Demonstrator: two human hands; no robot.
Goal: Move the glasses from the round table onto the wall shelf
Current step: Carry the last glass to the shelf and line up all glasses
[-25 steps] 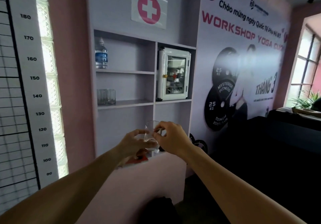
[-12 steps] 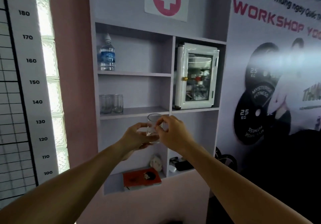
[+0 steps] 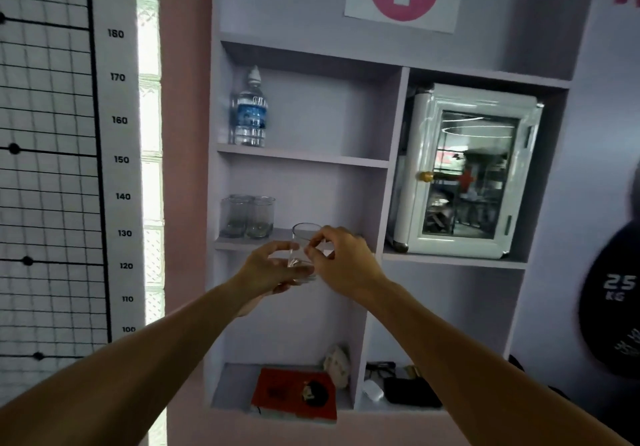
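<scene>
I had the clear glass (image 3: 302, 248) held up in front of the wall shelf (image 3: 377, 210), level with the front edge of its middle-left compartment. It stood upright, long axis vertical, its open rim pointing up and its base down. My left hand (image 3: 268, 269) was cupped around the lower part and base, fingers closed on it from the left. My right hand (image 3: 341, 260) pinched the glass just under the rim between thumb and fingertips, the remaining fingers curled loosely. Both hands had it; it touched no shelf board that I could see.

On the board behind it, at the left end, two other glasses (image 3: 247, 217) stood upright, close together, rims up. One level higher a water bottle (image 3: 250, 113) stood upright at the left. To the right, a white glass-door cabinet (image 3: 467, 175) filled the neighbouring compartment. In the bottom compartment a red book (image 3: 294, 395) lay flat.
</scene>
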